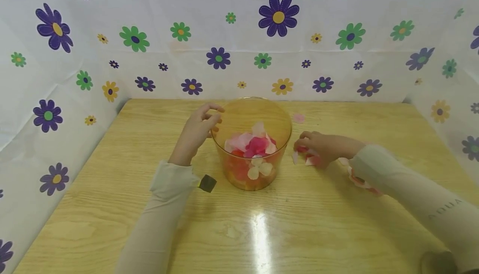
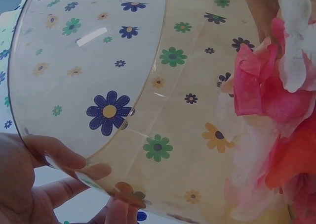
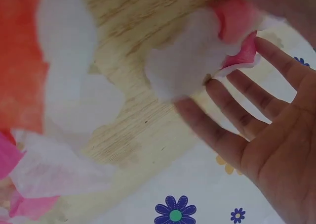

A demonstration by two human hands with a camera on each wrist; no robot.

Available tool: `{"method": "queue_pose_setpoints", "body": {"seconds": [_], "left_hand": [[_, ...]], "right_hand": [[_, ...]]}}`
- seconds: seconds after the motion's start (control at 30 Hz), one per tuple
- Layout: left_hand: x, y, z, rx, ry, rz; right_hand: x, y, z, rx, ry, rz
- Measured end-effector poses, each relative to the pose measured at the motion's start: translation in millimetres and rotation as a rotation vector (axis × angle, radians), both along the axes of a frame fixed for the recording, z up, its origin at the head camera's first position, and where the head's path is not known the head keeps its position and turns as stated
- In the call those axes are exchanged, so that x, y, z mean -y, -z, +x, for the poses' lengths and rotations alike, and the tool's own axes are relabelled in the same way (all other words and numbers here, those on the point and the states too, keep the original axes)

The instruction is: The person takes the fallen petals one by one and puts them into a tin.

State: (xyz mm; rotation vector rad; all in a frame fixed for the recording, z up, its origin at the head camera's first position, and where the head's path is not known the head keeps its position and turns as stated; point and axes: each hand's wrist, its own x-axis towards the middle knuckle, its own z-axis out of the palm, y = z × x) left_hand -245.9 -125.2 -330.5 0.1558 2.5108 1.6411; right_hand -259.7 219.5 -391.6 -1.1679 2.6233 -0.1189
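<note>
A transparent amber tub (image 1: 251,174) stands on the table, holding loose pink, white and red artificial flower petals (image 1: 256,146). A whitish petal shape (image 1: 260,168) shows at its front wall. My left hand (image 1: 196,132) holds the tub's left rim, thumb and fingers on either side of it, as the left wrist view shows. Right of the tub, my right hand (image 1: 323,146) is low over the table with pink and white petals (image 3: 197,56) between its thumb and fingertips. Fingers in the right wrist view are spread, and the picture is partly blurred.
More petals (image 1: 361,181) lie on the table under and beside the right forearm. One pale pink petal (image 1: 299,118) lies behind the tub's right side. A small dark square tag (image 1: 207,183) sticks out by the left cuff. Flower-printed cloth (image 1: 239,37) surrounds the wooden table (image 1: 209,232).
</note>
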Motion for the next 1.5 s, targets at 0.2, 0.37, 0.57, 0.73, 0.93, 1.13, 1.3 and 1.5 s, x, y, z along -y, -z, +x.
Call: {"method": "queue_pose_setpoints", "body": {"seconds": [0.2, 0.37, 0.57, 0.73, 0.93, 1.13, 1.3, 1.5], "left_hand": [[0.1, -1.1, 0.6, 0.005, 0.005, 0.002], [0.3, -2.7, 2.1, 0.005, 0.003, -0.004], [0.6, -2.1, 1.7, 0.000, -0.004, -0.010], [1.3, -1.7, 1.8, 0.000, -0.005, -0.008], [0.8, -1.4, 1.3, 0.010, -0.002, 0.014], [1.3, -1.0, 1.3, 0.009, -0.001, 0.012], [3.1, -1.3, 1.5, 0.000, -0.003, -0.006], [1.2, -2.0, 0.1, 0.010, 0.006, 0.000]], "right_hand": [[1, -0.4, -4.9, -0.005, 0.019, -0.020], [2, -1.9, -6.4, -0.016, -0.009, -0.038], [3, -4.0, -5.8, -0.030, -0.038, 0.003], [2, -6.0, -5.3, -0.003, -0.031, 0.009], [-6, -12.4, -12.3, -0.037, -0.019, -0.042], [2, -71.9, -10.3, -0.114, 0.067, -0.129], [28, -130.7, -6.4, -0.220, 0.088, -0.221], [70, -150.9, -3.2, -0.244, -0.005, -0.295]]}}
